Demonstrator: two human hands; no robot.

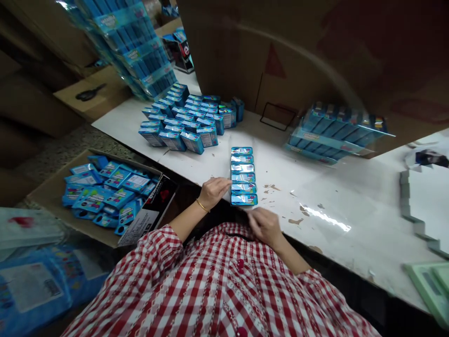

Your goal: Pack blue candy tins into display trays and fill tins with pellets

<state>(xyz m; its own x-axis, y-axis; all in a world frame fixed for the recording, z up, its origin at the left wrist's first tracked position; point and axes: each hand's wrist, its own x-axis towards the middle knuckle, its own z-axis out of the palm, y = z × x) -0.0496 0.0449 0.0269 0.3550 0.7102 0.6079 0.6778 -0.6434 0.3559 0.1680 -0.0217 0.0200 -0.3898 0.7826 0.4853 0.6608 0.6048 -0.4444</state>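
A single row of small blue boxes (243,178) lies on the white table in front of me, with a glossy, film-like sheen on top. My left hand (213,193), a gold bangle at its wrist, is at the row's left side. Its fingers are pressed together and their tips meet the boxes near the front end; what they pinch, if anything, is too small to make out. My right hand (265,225) is just off the row's near right corner at the table edge. Its fingers are curled and slightly blurred, and their contents are hidden.
Loose blue boxes (189,117) stand grouped at the back left, near a tall stack of wrapped packs (129,47). A wrapped pack (326,135) leans by a large cardboard carton (315,56). An open carton (52,201) of blue boxes sits left, below the table (280,187).
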